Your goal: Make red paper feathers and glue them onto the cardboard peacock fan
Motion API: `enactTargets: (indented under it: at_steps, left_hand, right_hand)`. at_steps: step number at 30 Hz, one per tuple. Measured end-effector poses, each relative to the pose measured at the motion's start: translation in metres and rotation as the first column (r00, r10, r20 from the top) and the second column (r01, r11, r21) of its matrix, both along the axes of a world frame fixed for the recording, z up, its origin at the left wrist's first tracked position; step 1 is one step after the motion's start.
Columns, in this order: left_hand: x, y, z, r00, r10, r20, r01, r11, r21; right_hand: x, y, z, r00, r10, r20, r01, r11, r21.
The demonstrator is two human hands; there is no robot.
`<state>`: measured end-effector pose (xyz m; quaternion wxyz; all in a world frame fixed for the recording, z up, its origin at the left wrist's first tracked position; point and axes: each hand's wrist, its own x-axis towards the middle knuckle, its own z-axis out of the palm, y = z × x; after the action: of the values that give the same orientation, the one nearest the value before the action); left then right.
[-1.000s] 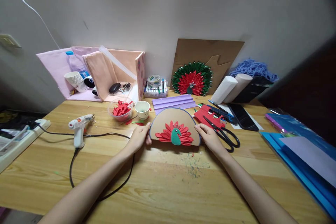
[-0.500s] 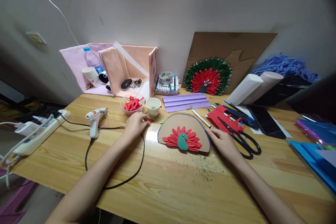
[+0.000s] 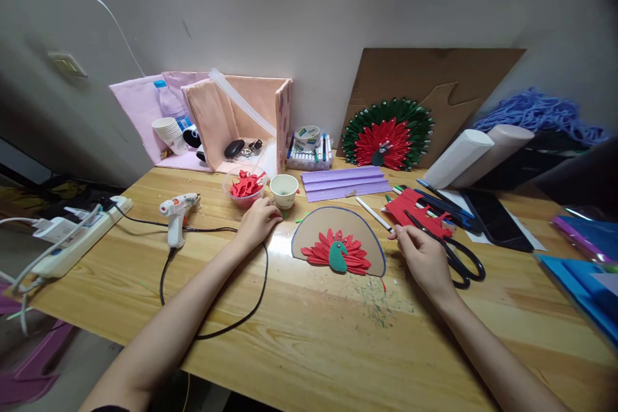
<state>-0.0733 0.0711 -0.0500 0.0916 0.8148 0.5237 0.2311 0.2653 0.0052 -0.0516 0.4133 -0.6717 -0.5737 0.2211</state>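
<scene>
My left hand (image 3: 259, 222) rests on the table just in front of a paper cup (image 3: 284, 191), fingers curled together; whatever they cover is hidden. Behind it stands a clear bowl of red paper scraps (image 3: 246, 185). My right hand (image 3: 423, 257) is closed in a pinch at the dark end of a white marker (image 3: 373, 214). A bit of red shows by its fingertips, and I cannot tell what they grip. Between the hands lies a half-round cardboard piece (image 3: 309, 225) with red petals and a green bird shape (image 3: 337, 257). Black-handled scissors (image 3: 464, 264) lie beside my right hand.
A glue gun (image 3: 177, 219) stands at left, its black cord looping under my left forearm, near a power strip (image 3: 82, 238). Purple paper (image 3: 345, 183), a marker box (image 3: 309, 158) and a finished peacock panel (image 3: 470, 71) are behind. A phone (image 3: 497, 219) lies right.
My right hand has moved off the cardboard's right edge to the marker's end. My left hand has shifted slightly right, and the red and green scraps by its fingers no longer show. The view shifted a little.
</scene>
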Motion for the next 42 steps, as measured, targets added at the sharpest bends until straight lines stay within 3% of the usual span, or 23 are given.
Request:
enactTargets:
  at_steps: [5,8,11,16,23,31,39,42]
  left_hand:
    - [0.004,-0.005,0.007,0.999,-0.032,0.035,0.030,0.999,0.043]
    - [0.010,-0.013,0.018,0.987,-0.086,0.138,0.074,0.994,0.085]
    - [0.023,-0.027,0.028,0.937,-0.184,0.297,0.163,0.982,0.092]
    - [0.049,-0.055,0.035,0.886,-0.281,0.368,0.295,0.955,0.021]
    - [0.064,-0.069,0.032,0.819,-0.404,0.407,0.463,0.885,-0.053]
    - [0.070,-0.072,0.023,0.779,-0.347,0.522,0.471,0.873,-0.123]
    - [0.077,-0.077,0.023,0.731,-0.109,0.674,0.353,0.905,-0.236]
    - [0.078,-0.078,0.023,0.716,-0.090,0.693,0.337,0.913,-0.230]
  right_hand:
    - [0.000,-0.002,-0.001,1.000,0.019,-0.023,-0.019,1.000,0.013]
    - [-0.004,-0.005,0.002,0.997,0.073,-0.036,-0.072,0.997,0.028]
    - [-0.017,-0.014,0.012,0.980,0.192,-0.052,-0.190,0.981,0.050]
    - [-0.058,-0.036,0.029,0.878,0.466,-0.107,-0.448,0.880,0.158]
    - [-0.084,-0.043,0.021,0.820,0.411,-0.398,-0.430,0.902,0.045]
    - [-0.086,-0.042,0.019,0.813,0.337,-0.474,-0.381,0.925,0.005]
    - [-0.085,-0.044,0.018,0.809,0.305,-0.503,-0.351,0.936,0.003]
    - [-0.085,-0.045,0.017,0.823,0.306,-0.480,-0.343,0.939,0.010]
